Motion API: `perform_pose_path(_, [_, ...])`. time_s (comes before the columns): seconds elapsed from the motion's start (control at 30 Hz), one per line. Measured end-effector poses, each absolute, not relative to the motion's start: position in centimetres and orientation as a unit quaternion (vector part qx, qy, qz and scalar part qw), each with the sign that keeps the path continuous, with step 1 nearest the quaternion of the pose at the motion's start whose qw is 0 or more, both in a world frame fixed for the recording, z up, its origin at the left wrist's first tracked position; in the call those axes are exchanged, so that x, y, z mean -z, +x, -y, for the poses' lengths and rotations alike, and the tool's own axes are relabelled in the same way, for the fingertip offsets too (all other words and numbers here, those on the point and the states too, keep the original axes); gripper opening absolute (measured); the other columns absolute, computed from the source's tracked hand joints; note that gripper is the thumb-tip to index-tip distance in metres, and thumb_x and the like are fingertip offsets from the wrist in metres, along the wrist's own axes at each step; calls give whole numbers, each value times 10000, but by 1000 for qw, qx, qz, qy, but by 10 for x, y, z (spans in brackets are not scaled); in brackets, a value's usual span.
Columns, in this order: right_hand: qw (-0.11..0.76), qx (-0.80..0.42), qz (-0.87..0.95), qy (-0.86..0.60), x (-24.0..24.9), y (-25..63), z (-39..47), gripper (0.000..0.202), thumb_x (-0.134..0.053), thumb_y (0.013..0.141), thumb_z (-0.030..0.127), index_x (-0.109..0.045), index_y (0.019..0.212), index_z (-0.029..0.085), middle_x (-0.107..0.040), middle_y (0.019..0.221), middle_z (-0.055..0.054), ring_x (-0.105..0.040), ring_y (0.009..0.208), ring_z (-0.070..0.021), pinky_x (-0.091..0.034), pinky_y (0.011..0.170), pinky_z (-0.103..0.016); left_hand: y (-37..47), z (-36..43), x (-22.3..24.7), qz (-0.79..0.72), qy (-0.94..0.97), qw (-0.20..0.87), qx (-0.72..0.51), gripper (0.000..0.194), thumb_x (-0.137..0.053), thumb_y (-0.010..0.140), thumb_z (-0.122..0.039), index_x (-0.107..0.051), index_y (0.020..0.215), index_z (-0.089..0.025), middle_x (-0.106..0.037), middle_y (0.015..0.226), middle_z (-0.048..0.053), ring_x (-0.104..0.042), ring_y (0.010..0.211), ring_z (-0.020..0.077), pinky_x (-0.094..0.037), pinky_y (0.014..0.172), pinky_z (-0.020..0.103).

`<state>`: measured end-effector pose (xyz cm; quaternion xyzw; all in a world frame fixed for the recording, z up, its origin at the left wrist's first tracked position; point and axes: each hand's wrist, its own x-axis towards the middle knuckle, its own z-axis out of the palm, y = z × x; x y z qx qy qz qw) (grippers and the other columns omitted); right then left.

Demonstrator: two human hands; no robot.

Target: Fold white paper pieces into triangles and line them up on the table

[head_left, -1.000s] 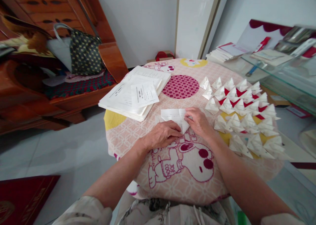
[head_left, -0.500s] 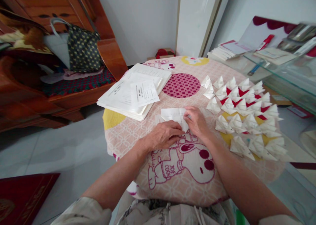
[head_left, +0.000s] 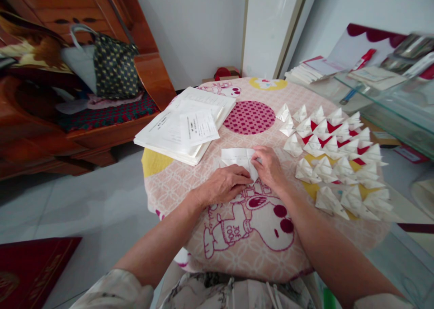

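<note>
Left hand point(head_left: 225, 182) and right hand point(head_left: 269, 166) work close together on a small folded paper point(head_left: 233, 155), set down near the middle of the round table. The left fingers press on its lower part — whether they also grip it, one cannot tell — while the right thumb and fingers pinch its right side. A neat fold probably wants the edges matched first, then light, even pressure from the middle outward, the other hand keeping the layers from creeping. Soft cloth point(head_left: 190, 178) beneath may blunt the crease. Printed sheets point(head_left: 152, 133) are stacked beyond the left hand; pointed paper pieces point(head_left: 325, 169) stand in rows to the right. Farther out are a glass shelf point(head_left: 383, 101) and a wooden bench point(head_left: 152, 74) bearing a patterned bag point(head_left: 113, 67).
</note>
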<state>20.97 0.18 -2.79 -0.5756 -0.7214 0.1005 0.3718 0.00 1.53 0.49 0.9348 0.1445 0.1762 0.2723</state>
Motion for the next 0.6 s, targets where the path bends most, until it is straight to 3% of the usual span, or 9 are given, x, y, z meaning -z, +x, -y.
perform_pose_path(0.3, [373, -106, 709, -589, 30, 207, -3, 110, -568, 835, 128, -606, 775, 211, -659, 1128, -110, -557, 1111, -288, -421, 1013, -458, 1, -13, -6, -139, 948, 232, -168, 327, -471, 982, -172, -670, 1239, -208, -676, 1119, 90, -637, 992, 189, -532, 880, 331])
perform_pose_path(0.6, [375, -97, 709, -589, 29, 205, -3, 123, -555, 831, 115, -599, 776, 214, -660, 1097, -118, -561, 1077, -284, -435, 988, -460, 2, -13, -6, -143, 958, 202, -144, 316, -445, 998, -204, -699, 1185, -216, -662, 1119, 93, -619, 1003, 197, -527, 883, 340])
